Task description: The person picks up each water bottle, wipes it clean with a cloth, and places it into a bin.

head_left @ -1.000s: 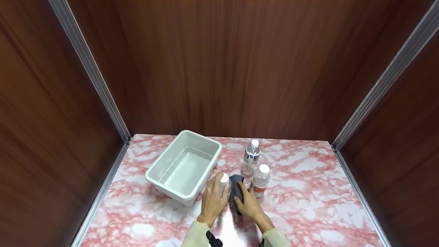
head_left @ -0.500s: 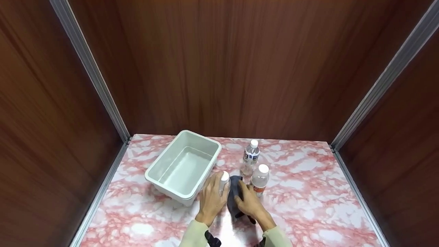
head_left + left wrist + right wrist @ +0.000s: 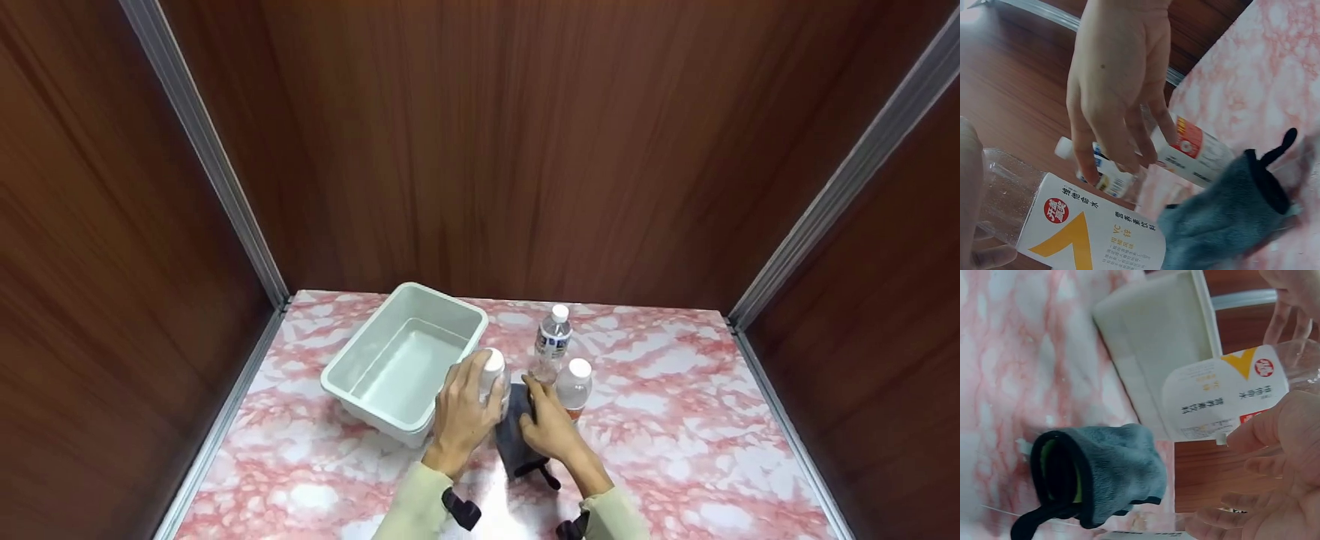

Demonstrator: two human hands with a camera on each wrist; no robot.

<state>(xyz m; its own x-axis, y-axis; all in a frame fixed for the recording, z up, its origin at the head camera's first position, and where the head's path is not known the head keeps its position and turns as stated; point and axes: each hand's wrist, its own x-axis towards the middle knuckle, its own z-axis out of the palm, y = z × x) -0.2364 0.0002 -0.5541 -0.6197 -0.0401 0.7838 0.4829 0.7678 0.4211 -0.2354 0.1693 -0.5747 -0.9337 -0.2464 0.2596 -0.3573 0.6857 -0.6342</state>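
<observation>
My left hand grips a clear plastic bottle with a white cap and a white label bearing an orange V. The bottle is upright beside the bin's right wall. Right of it a grey-blue fabric pouch lies on the table, its black-trimmed mouth and loop toward me; a green lining shows inside. My right hand hovers by the pouch's right side, fingers extended, holding nothing. In the right wrist view its thumb overlaps the bottle's outline; I cannot tell whether they touch.
A pale grey plastic bin stands at the left. Beyond my right hand are two upright bottles: one with a blue-and-white label, another with a red patch on its label. Brown wood-grain panels enclose the marbled red-and-white table.
My left hand has raised the bottle slightly. The right hand has let go of the pouch, which now lies wider and flatter, and its fingers have straightened.
</observation>
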